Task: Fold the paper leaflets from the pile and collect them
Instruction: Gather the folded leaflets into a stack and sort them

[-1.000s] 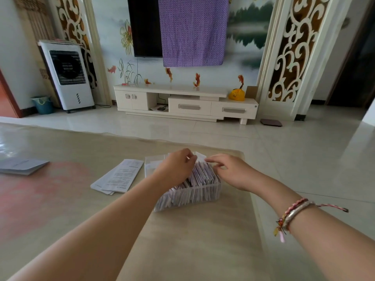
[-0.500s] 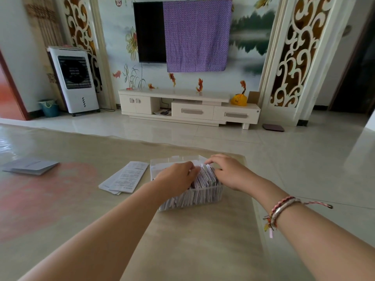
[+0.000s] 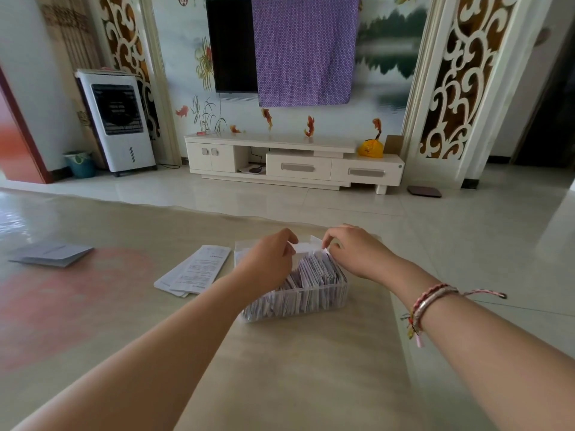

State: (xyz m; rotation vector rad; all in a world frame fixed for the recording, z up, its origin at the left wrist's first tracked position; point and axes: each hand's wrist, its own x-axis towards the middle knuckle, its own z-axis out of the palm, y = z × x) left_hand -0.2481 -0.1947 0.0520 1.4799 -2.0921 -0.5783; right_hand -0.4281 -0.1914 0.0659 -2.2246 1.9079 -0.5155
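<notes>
Both hands — folded leaflet [image 3: 306, 246] — box [image 3: 311, 301]

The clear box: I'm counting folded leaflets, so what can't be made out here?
Head view only:
- clear box: left hand covers its near-left part.
- folded leaflets: too small and packed to count.
- white leaflet between the hands: mostly hidden by fingers.
- unfolded pile: print unreadable.

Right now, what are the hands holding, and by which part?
A folded leaflet over the box: left hand pinches its left end, right hand its right end.
</notes>
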